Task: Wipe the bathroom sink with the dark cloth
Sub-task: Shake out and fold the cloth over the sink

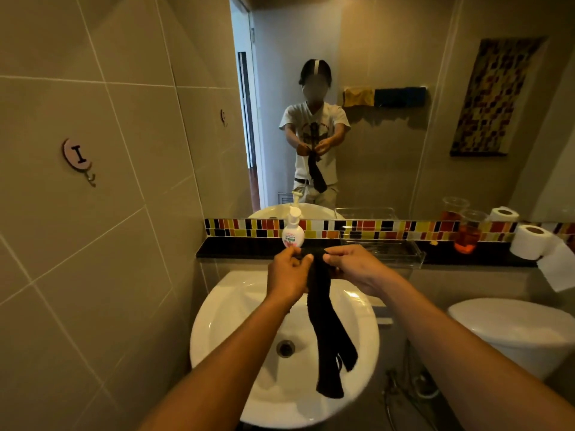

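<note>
A long dark cloth [326, 331] hangs down over the white round sink [224, 331], its lower end dangling above the basin near the front rim. My left hand [287, 275] and my right hand [351, 265] both pinch its top edge, close together, held above the back of the sink. The drain [285, 348] shows in the basin to the left of the cloth. The tap is hidden behind my hands and the cloth.
A white soap pump bottle [293, 231] stands on the black ledge [236, 251] behind the sink, with a clear tray [385, 248], an orange-filled glass [468, 234] and toilet rolls [530, 241]. A white toilet [513, 331] is at right, a tiled wall with a hook [79, 158] at left. The mirror [389, 104] above reflects a person.
</note>
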A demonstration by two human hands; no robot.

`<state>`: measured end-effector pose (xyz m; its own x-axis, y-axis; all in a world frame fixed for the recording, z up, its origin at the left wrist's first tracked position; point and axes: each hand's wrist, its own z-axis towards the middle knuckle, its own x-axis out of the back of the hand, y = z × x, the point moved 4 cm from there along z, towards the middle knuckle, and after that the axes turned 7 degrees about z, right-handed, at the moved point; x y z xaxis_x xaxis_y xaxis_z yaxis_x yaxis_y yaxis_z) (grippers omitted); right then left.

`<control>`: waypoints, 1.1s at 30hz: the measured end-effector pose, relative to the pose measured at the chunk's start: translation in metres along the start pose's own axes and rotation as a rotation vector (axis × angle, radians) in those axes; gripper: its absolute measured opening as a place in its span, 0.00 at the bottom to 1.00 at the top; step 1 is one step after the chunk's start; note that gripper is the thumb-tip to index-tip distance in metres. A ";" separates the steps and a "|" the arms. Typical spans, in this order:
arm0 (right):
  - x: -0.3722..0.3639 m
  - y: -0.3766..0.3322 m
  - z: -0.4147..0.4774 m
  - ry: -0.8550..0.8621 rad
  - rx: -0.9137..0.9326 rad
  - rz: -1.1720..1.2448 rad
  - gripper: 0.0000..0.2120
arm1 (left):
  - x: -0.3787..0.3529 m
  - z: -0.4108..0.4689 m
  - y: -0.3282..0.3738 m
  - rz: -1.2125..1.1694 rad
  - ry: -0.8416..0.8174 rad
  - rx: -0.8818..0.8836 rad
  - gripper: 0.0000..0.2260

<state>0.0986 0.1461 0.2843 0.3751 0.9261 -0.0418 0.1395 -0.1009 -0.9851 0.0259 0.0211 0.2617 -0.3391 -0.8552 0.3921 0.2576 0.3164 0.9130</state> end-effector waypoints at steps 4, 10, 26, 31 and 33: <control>0.000 -0.002 -0.002 0.052 0.068 -0.035 0.09 | -0.008 -0.005 0.008 0.065 0.027 -0.101 0.07; 0.005 -0.003 -0.004 0.028 0.015 0.242 0.14 | -0.013 -0.007 0.010 0.023 -0.013 -0.161 0.07; 0.015 -0.030 -0.015 -0.080 0.108 -0.451 0.14 | 0.007 -0.001 -0.007 0.077 -0.098 -0.194 0.18; 0.021 -0.044 -0.012 -0.058 0.161 -0.571 0.17 | -0.004 -0.002 -0.011 0.192 -0.420 -0.247 0.17; 0.027 -0.046 -0.012 -0.018 0.211 -0.656 0.14 | -0.002 -0.002 -0.010 0.125 -0.400 -0.246 0.12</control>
<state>0.1128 0.1713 0.3301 0.2582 0.7778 0.5730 0.1503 0.5536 -0.8191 0.0257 0.0190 0.2513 -0.6008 -0.5764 0.5539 0.5085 0.2591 0.8211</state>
